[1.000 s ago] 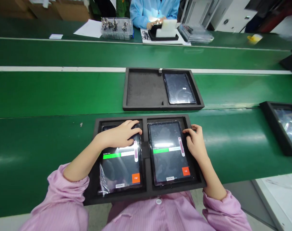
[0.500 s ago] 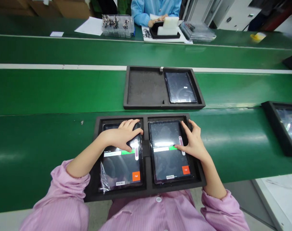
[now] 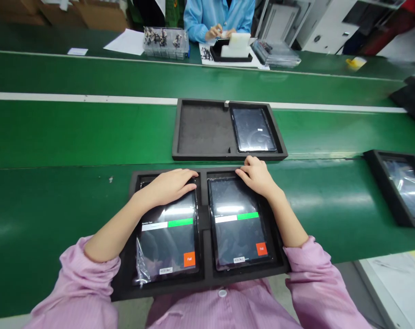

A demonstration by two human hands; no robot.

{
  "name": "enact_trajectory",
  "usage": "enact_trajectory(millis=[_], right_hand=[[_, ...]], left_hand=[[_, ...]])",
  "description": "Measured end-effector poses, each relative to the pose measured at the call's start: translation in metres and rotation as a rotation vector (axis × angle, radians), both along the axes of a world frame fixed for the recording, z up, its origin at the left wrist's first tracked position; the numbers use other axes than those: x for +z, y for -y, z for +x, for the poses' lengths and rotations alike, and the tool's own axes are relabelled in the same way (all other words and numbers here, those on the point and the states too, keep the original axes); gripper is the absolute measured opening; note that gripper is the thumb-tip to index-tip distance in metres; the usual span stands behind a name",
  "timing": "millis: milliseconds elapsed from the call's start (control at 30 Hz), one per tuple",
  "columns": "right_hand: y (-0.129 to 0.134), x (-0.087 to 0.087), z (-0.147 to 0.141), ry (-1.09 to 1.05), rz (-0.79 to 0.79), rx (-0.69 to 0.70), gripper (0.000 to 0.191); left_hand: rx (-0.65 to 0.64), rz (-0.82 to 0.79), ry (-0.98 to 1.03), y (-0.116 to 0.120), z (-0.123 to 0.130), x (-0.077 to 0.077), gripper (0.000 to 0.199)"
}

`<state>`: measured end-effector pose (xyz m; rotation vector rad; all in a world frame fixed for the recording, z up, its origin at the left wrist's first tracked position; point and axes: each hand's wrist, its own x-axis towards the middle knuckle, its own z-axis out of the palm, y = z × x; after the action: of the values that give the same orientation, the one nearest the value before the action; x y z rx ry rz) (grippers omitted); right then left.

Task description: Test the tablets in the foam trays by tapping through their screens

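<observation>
In front of me a black foam tray (image 3: 207, 269) holds two tablets side by side, partly over the table's near edge. The left tablet (image 3: 169, 246) and the right tablet (image 3: 239, 242) both show a green bar and an orange "Fail" box. My left hand (image 3: 173, 186) lies across the top of the left tablet, fingers stretched and thumb apart, holding nothing. At the tray's far rim, above the right tablet, is my right hand (image 3: 257, 177). Its fingers are bent but the thumb stands apart, and nothing shows in its grasp.
Beyond lies a second black tray (image 3: 203, 157) with one tablet (image 3: 254, 130) in its right side. Another tray (image 3: 387, 183) holding a wrapped tablet stands at the right. Across the green bench (image 3: 73, 137), a co-worker in blue (image 3: 196, 23) sits near a clear parts box (image 3: 166, 45).
Both hands have drawn away from the screens' middles toward the tablets' far edges. The pink slider pop-ups on both screens are gone. The view has shifted slightly.
</observation>
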<state>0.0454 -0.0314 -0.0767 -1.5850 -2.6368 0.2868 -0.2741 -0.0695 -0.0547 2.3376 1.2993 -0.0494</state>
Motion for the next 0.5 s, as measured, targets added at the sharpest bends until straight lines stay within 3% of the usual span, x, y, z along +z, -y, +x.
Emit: enact_trajectory(millis=[167, 333, 400, 500], right_hand=[[-0.023, 0.019, -0.008, 0.028, -0.160, 0.074, 0.036], [-0.011, 0.056, -0.014, 0.195, -0.276, 0.090, 0.029], [0.001, 0.078, -0.012, 0.144, -0.308, 0.209, 0.026], [0.028, 0.122, -0.002, -0.164, -0.289, 0.553, 0.031]], left_hand=[[0.042, 0.061, -0.006, -0.014, 0.000, -0.007, 0.052], [0.010, 0.074, -0.006, -0.025, -0.010, -0.011, 0.058], [-0.001, 0.085, 0.028, -0.026, -0.015, -0.013, 0.059], [0.017, 0.106, 0.039, -0.024, -0.020, -0.014, 0.055]])
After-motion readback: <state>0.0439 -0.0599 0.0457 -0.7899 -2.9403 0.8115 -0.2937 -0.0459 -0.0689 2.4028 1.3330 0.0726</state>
